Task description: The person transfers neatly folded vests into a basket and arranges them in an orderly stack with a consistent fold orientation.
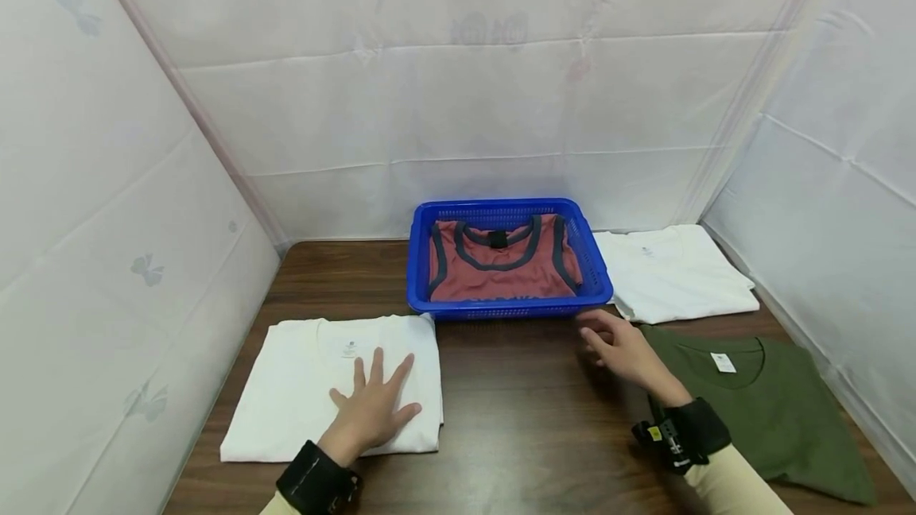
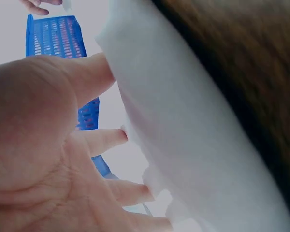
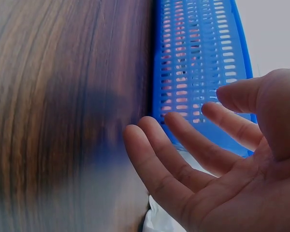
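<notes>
In the head view the left hand (image 1: 375,408) lies flat, fingers spread and straight, on a folded white shirt (image 1: 300,396) at the lower left of the frame; the shirt's collar and label point toward the upper edge of the frame, and its long axis runs left to right across the dark wooden table (image 1: 522,420). The right hand (image 1: 622,350) hovers in the lower centre-right, fingers loosely extended and holding nothing, its fingertips just beside the near rim of a blue basket (image 1: 511,310) at the frame's centre. A red vest with dark trim (image 1: 501,269) lies folded in the basket, neckline toward the top of the frame. A second white shirt (image 1: 676,272) lies to the right of the basket, and a green shirt (image 1: 758,404) sits at the lower right, partly covered by the right forearm and cut off near the frame's edge. In the left wrist view the left hand (image 2: 43,145) fills the lower left, its fingers (image 2: 106,140) straight with tips pressed against the white shirt (image 2: 183,135); the blue basket (image 2: 58,38) shows at the upper left, mostly hidden behind the palm, and the table is blurred. In the right wrist view the right hand (image 3: 222,159) is open at the lower right, fingers (image 3: 183,140) relaxed and near the perforated basket wall (image 3: 198,63); whether they touch it cannot be told.
</notes>
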A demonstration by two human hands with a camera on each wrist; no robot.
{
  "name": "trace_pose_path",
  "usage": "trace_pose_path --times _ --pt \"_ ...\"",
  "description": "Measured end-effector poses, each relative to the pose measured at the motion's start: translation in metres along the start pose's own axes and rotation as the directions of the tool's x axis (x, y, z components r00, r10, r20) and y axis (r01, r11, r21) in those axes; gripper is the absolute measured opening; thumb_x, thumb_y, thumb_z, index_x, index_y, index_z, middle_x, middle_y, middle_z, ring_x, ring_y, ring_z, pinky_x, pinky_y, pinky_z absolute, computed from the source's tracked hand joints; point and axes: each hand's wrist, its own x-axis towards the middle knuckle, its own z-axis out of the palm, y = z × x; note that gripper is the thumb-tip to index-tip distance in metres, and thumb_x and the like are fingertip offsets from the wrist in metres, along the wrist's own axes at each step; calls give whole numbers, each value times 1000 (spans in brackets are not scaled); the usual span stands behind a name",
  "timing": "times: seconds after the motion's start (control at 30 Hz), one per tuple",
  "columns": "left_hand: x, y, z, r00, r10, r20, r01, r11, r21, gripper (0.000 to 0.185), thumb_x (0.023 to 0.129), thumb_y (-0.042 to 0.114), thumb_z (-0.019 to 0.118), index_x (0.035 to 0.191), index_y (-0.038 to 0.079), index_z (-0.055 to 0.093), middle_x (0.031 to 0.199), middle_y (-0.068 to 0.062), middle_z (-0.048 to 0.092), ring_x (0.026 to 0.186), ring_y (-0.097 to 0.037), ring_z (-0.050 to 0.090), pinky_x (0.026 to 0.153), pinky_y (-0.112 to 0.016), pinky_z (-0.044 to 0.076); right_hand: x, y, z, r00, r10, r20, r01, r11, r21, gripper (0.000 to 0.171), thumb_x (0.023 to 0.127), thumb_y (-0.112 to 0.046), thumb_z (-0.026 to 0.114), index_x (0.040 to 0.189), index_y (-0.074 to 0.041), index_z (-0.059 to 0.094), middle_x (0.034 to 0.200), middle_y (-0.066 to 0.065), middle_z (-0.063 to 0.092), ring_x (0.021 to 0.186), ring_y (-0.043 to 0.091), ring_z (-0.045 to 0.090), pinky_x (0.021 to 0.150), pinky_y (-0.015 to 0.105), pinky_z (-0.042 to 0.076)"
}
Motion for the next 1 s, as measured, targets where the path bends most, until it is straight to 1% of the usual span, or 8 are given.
trace_pose_path --times 0.17,0.27,0.4,0.57,0.63,0.73,0.87,1.0 --pt "0 1 -2 1000 22 13 -22 1000 7 73 96 46 69 158 21 40 162 -35 20 143 -67 16 90 -94 17 2 -1 8 1000 8 -1 -8 1000 14 33 107 -19 57 135 0 60 115 22 69 89 27 71 62 34 60" --pt "1 1 -3 999 35 21 -35 999 8 74 96 47 69 158 21 40 162 -35 20 143 -67 16 90 -93 17 4 -2 13 1000 15 -6 -15 1000 15 32 107 -18 58 134 -1 60 114 21 70 88 26 72 62 32 60" --pt "2 -3 -4 999 40 26 -40 999 8 74 96 47 70 159 21 40 162 -35 20 143 -66 17 90 -93 18 7 -9 21 1000 -20 17 20 1000 20 33 107 -19 57 135 -1 60 115 21 69 89 28 72 64 30 60" --pt "6 -8 -6 998 42 39 -42 999 6 75 95 48 70 159 22 39 163 -34 20 144 -66 16 91 -93 17 13 -18 31 990 -121 67 120 993 22 42 108 -21 56 145 -1 54 136 24 61 98 32 72 70 29 60" --pt "7 -8 -6 998 44 42 -45 999 8 75 95 48 69 159 22 39 163 -34 19 144 -66 15 91 -93 17 14 -21 35 987 -144 73 144 990 12 45 108 -20 57 148 -1 52 143 24 57 97 32 72 70 29 59" --pt "8 -8 -4 998 47 39 -47 999 7 75 95 49 69 159 22 39 163 -34 20 144 -66 15 91 -93 16 15 -23 38 984 -164 72 165 986 -14 47 107 -20 57 149 0 49 147 24 54 96 31 72 71 30 59" --pt "8 -8 -3 998 51 31 -51 999 11 75 96 49 68 159 23 39 163 -34 19 144 -66 15 91 -93 16 15 -25 44 979 -193 60 196 979 -50 49 107 -20 58 150 1 48 148 23 53 107 32 70 85 42 59" --pt "8 -10 -2 998 52 26 -52 998 17 75 96 49 68 159 23 39 163 -34 19 144 -66 14 91 -93 16 16 -25 50 978 -198 65 201 979 -42 53 107 -22 58 153 -1 44 153 22 49 120 36 65 98 49 54"
